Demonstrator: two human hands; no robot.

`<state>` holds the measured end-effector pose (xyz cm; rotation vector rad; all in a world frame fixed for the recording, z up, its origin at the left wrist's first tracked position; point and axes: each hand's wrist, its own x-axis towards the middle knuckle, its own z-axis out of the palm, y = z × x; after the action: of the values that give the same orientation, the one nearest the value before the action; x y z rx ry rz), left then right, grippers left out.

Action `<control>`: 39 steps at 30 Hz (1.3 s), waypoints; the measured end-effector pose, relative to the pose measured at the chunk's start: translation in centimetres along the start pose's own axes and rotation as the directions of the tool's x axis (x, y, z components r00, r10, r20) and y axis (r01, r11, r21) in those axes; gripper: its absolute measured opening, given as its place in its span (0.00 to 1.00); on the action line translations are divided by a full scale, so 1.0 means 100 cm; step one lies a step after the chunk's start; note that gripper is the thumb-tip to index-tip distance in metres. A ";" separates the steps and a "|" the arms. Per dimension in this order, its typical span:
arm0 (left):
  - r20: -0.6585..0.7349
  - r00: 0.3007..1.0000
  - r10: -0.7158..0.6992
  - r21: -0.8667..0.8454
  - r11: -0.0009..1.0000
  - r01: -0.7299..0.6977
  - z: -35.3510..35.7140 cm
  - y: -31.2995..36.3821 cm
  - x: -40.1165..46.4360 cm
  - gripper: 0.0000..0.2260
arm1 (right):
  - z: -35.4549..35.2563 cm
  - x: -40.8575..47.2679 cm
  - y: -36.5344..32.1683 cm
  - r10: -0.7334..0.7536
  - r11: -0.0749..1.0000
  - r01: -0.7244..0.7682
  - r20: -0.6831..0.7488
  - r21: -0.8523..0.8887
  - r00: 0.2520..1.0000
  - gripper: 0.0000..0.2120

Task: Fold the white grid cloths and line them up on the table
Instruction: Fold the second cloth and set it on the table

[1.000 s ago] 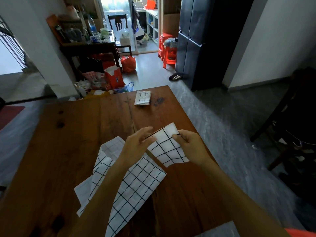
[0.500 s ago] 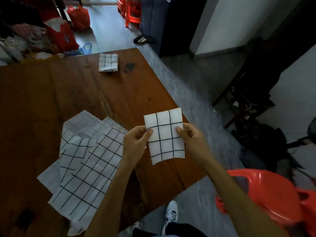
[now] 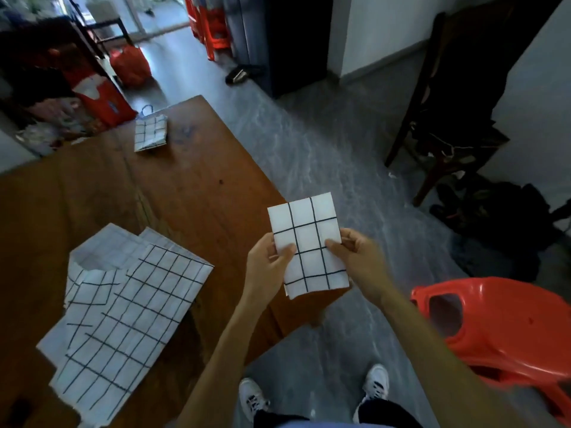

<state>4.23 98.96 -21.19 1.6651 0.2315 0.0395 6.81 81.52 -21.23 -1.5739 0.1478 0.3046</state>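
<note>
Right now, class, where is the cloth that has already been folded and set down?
The folded cloth lies at the table's far end, beyond the unfolded cloths.

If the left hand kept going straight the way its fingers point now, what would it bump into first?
The left hand points right, its thumb pinching the folded grid cloth. That cloth is already against it; pushing on, it would likely meet the right hand gripping the opposite edge, though depth is hard to judge.

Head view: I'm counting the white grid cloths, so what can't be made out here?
- Loose pile of white grid cloths: overlapping layers hide how many.
- Small folded white grid cloth at the wooden table's far end: too small, blurred.
- Folded white grid cloth between left hand and right hand: layers hidden.
</note>
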 end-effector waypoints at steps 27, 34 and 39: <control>-0.025 0.996 0.089 -0.080 0.993 -0.091 0.235 0.065 0.208 0.10 | -0.223 0.216 -0.079 -0.152 0.971 0.158 0.043 -0.182 0.987 0.08; -0.150 0.987 0.053 -0.212 0.974 -0.084 0.185 0.074 0.318 0.11 | -0.154 0.339 -0.129 -0.110 0.973 0.138 0.153 -0.186 0.982 0.12; -0.239 0.970 0.036 -0.217 0.972 -0.090 0.141 0.087 0.376 0.12 | -0.101 0.413 -0.155 -0.120 0.967 0.173 0.266 -0.188 0.956 0.10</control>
<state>44.41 90.91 -18.37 1.4384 0.3387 0.3014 51.63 75.86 -18.10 -1.7281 -0.2064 0.4111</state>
